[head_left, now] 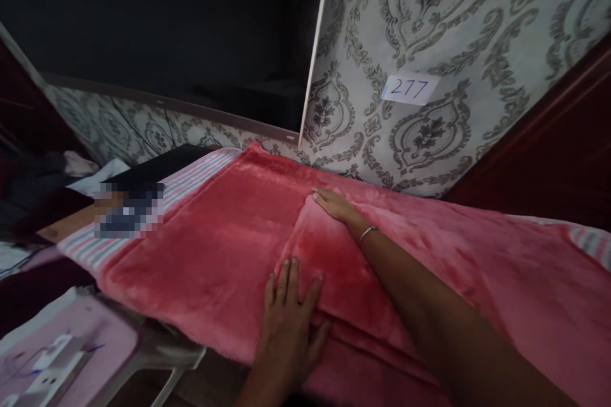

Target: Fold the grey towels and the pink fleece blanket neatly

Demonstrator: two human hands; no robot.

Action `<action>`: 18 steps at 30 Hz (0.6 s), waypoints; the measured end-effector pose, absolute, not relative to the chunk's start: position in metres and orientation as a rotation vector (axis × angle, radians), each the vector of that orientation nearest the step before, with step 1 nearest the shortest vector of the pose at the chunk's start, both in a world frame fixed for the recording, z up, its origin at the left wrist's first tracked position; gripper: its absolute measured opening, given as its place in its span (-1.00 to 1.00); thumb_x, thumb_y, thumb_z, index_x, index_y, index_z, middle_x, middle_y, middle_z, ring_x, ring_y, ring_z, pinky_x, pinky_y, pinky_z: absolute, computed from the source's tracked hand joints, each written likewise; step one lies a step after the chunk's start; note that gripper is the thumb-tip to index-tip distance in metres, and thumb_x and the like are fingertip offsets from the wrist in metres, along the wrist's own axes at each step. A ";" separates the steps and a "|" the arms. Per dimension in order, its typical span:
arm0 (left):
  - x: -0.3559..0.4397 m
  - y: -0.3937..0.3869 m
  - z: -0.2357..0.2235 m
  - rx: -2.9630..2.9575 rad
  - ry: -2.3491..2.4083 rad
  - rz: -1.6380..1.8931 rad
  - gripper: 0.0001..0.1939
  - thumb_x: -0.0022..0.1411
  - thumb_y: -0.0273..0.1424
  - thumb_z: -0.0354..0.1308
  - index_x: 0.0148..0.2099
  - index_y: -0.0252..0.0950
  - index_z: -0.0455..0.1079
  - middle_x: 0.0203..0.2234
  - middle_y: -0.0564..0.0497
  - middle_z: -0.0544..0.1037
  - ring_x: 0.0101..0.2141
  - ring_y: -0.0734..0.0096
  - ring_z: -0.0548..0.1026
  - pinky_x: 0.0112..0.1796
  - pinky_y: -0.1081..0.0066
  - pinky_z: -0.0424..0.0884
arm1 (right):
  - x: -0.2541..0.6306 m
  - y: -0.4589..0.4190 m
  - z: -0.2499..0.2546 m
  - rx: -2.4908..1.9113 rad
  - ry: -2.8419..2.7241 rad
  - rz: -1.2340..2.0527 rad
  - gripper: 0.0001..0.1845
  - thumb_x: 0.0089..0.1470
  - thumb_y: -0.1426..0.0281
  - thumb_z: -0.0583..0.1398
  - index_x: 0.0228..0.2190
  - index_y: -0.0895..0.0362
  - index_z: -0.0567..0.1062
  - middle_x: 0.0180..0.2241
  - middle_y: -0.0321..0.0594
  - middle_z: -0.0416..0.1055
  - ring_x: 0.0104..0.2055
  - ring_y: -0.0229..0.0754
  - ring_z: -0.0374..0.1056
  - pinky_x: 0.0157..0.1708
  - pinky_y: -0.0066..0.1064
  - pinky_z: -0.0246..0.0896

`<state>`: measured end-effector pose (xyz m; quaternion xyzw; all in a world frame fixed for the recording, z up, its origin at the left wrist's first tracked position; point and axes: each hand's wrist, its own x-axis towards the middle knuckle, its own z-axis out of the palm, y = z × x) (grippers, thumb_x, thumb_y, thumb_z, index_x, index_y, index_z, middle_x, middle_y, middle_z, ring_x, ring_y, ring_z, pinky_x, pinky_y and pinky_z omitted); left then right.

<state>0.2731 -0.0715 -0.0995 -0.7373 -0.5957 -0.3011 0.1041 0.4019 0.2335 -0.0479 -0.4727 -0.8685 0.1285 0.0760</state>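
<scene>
A plush pink-red blanket [205, 235] is spread over a surface, part of it folded over from the right into layers. My left hand [290, 305] lies flat on the near edge of the folded layer, its fingers spread and holding nothing. Farther back, my right hand [337, 205] rests on the far corner of that fold, fingers stretched out to the left; its palm side is hidden. A thin bracelet [368, 233] circles my right wrist. Beneath the blanket's left end shows a striped cloth [191, 177] in pink, white and grey.
Behind the blanket stands a large dark screen [167, 32] against patterned wallpaper, with a paper label [411, 89] reading 277. A pink plastic stool [109, 331] at the lower left carries a white power strip [60, 365]. A pixelated patch covers something on the striped cloth.
</scene>
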 end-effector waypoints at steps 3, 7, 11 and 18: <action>0.270 -0.070 -0.100 -2.180 -1.744 -0.872 -0.27 0.23 -0.25 0.26 0.43 -0.05 0.23 0.48 -0.18 -0.01 0.40 -0.16 0.09 0.28 -0.06 0.08 | 0.399 0.230 -0.040 -1.438 -2.575 0.386 -0.33 0.44 0.05 -0.21 0.42 0.03 0.13 0.43 -0.14 0.06 0.47 -0.09 -0.06 0.43 -0.04 -0.20; 0.269 -0.067 -0.100 -2.181 -1.737 -0.830 -0.31 0.27 -0.26 0.23 0.42 -0.07 0.24 0.47 -0.22 0.00 0.40 -0.15 0.09 0.26 -0.11 0.12 | 0.404 0.209 -0.018 -1.446 -2.524 0.374 -0.32 0.43 0.06 -0.16 0.46 -0.02 -0.03 0.49 -0.16 -0.20 0.52 0.03 -0.28 0.42 0.16 -0.31; 0.266 -0.066 -0.096 -2.196 -1.733 -0.805 -0.35 0.30 -0.26 0.20 0.41 -0.10 0.26 0.46 -0.24 0.04 0.40 -0.15 0.08 0.26 -0.17 0.13 | 0.439 0.150 -0.002 -1.198 -2.664 0.291 -0.33 0.44 0.08 -0.12 0.45 -0.01 0.00 0.50 -0.15 -0.25 0.52 0.03 -0.35 0.43 0.13 -0.38; 0.296 -0.072 -0.080 -2.216 -1.556 -0.921 -0.39 0.31 -0.25 0.15 0.38 -0.20 0.29 0.38 -0.21 0.25 0.40 -0.10 0.07 0.34 -0.22 -0.11 | 0.522 0.046 -0.004 -0.886 -2.843 0.365 -0.39 0.45 0.07 -0.09 0.43 -0.14 0.06 0.48 -0.29 -0.15 0.52 -0.05 -0.34 0.46 0.04 -0.44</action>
